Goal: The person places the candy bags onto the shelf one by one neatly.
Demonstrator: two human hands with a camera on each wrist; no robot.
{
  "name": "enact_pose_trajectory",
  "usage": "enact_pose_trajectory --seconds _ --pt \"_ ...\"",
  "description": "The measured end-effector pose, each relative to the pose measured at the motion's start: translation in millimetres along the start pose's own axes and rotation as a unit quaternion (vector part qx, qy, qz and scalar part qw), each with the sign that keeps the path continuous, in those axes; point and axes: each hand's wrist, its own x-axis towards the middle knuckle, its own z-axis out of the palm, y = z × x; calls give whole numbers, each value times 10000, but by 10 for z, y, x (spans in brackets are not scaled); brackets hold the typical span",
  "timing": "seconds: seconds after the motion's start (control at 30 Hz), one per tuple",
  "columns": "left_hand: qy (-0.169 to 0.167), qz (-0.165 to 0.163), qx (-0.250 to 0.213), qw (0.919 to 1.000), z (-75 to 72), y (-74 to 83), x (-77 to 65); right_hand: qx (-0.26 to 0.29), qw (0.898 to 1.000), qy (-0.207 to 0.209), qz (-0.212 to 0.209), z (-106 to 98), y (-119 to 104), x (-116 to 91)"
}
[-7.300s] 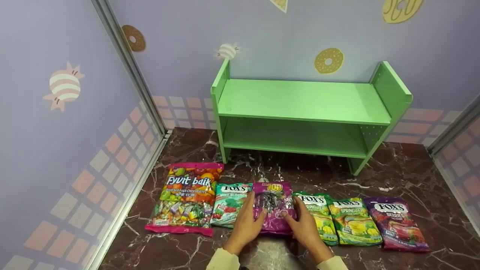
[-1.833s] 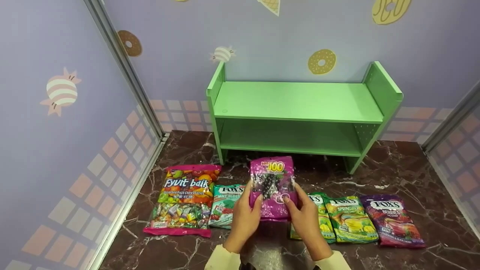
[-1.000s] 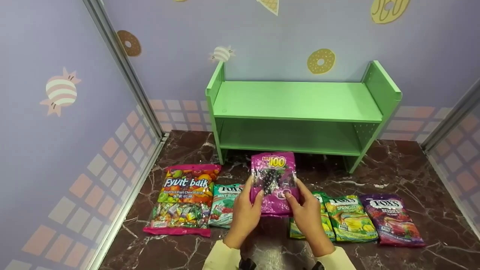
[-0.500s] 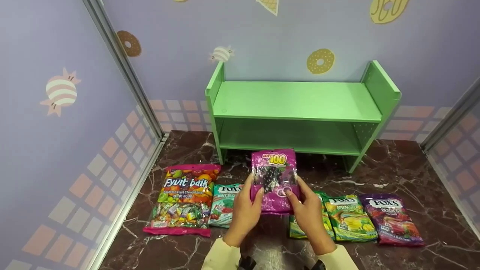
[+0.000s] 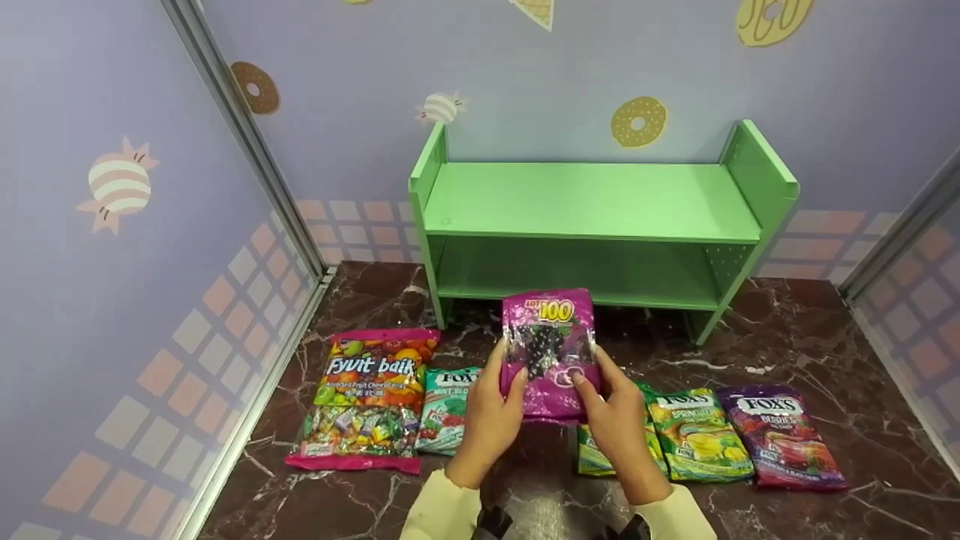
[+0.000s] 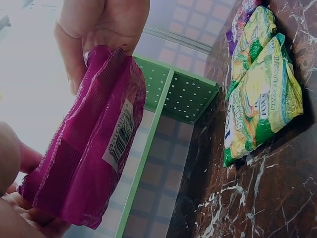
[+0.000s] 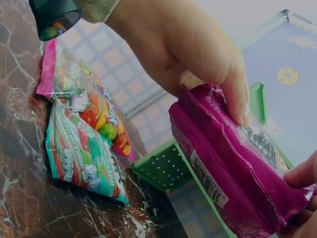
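Observation:
In the head view a purple candy bag (image 5: pixel 549 356) marked "LOT 100" is held up off the dark marble surface, its printed front facing me. My left hand (image 5: pixel 491 420) grips its left edge, the thumb lying over the front. On the opposite edge my right hand (image 5: pixel 616 420) holds it the same way. Both wrist views show the bag's crimped bottom seam and its barcoded back: the purple bag (image 6: pixel 94 144) in the left, the purple bag (image 7: pixel 228 168) in the right. Most of the fingers are hidden behind the bag in the head view.
A green two-tier shelf (image 5: pixel 600 199) stands at the back wall. A large Fyuit baik bag (image 5: pixel 367 397) and a teal Fox's bag (image 5: pixel 444 412) lie left. Right lie a partly covered green-yellow bag (image 5: pixel 600 454), a yellow-green Fox's bag (image 5: pixel 699 435) and a purple Fox's bag (image 5: pixel 780 439).
Both hands have lifted the purple candy bag from the row on the marble. Over the last second it has risen slightly in view, toward the shelf. The other bags stay in place.

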Motion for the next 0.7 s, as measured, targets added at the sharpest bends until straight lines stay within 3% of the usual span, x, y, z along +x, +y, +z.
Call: enact_pose_trajectory --seconds 0.43,0.7 --pt "191 280 58 9994 0 45 51 51 9999 81 -52 -7 -33 49" --pt "203 268 -47 9994 3 83 98 112 9996 149 -197 -27 -88 70"
